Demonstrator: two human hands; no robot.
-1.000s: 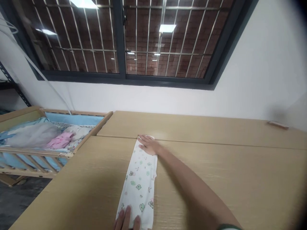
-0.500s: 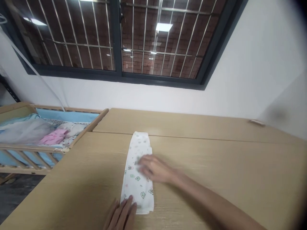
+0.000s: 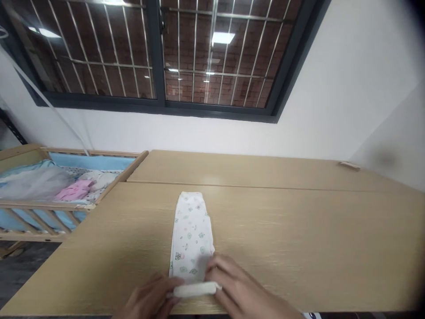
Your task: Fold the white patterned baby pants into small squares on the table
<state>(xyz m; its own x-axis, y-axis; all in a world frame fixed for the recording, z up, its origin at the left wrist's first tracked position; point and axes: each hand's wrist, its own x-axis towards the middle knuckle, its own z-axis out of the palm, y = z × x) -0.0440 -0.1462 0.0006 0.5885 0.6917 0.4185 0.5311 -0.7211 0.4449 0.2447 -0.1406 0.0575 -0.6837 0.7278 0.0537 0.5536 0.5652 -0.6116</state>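
Observation:
A long folded white cloth [image 3: 190, 235], printed with small green and pink figures, lies flat on the wooden tabletop. Its near end is lifted and turned up into a narrow white edge. At the left end of that edge, my left hand [image 3: 151, 294] pinches the cloth between thumb and fingers. My right hand [image 3: 230, 283] grips the right end the same way, with the fingers bent around it. Both hands are at the table's front edge and are slightly blurred.
To the left stands a wooden crib [image 3: 43, 204] with blue padding, a pink cloth [image 3: 75, 190] and white netting [image 3: 36, 181] inside. A barred window [image 3: 159, 57] is in the wall behind the table [image 3: 299, 239]. A small flat object [image 3: 348, 165] lies at the far right.
My right hand has come back from the cloth's middle to its near right corner. Both hands have taken hold of the near end and raised it. The cloth has slid a little toward me.

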